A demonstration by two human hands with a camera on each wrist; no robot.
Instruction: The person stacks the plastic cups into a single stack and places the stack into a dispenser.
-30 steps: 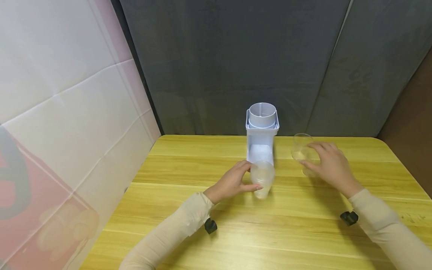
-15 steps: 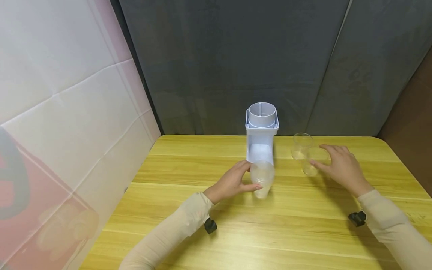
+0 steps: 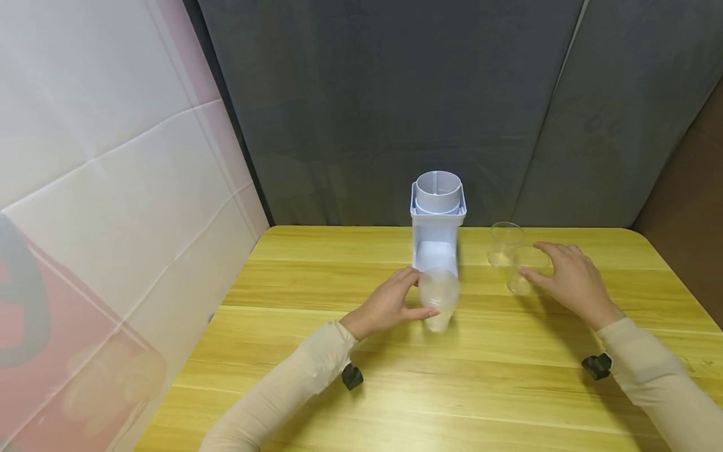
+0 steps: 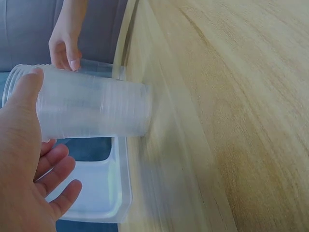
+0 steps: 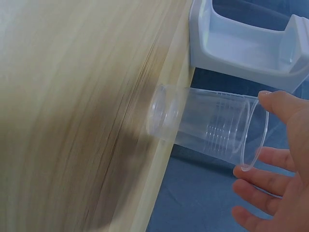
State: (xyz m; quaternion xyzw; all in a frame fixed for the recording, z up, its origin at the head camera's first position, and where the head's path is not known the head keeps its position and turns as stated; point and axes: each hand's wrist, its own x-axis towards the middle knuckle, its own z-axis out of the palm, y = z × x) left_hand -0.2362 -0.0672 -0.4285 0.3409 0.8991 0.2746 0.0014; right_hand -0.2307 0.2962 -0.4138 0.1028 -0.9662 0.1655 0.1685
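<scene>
Near the middle of the table, a stack of clear plastic cups (image 3: 439, 290) stands upright. My left hand (image 3: 388, 302) holds it near the rims, the thumb on one side and the fingers on the other; in the left wrist view several nested rims of the stack (image 4: 91, 106) show. To the right, my right hand (image 3: 577, 281) pinches the rim of a single clear cup (image 5: 207, 123) between thumb and index finger, with the other fingers loose. This cup's base is on the table. Just behind it is another clear cup (image 3: 504, 240), also upright.
A white plastic dispenser (image 3: 436, 229) with a round tube on top stands behind the cup stack, close to the table's back edge. The wooden table (image 3: 469, 389) meets a dark grey partition (image 3: 384, 113) at the back. A pale printed panel (image 3: 124, 163) runs along the left.
My right hand has moved right and slightly toward me, from the rear cup to the front one, whose rim it now pinches. The left hand and its stack have hardly moved.
</scene>
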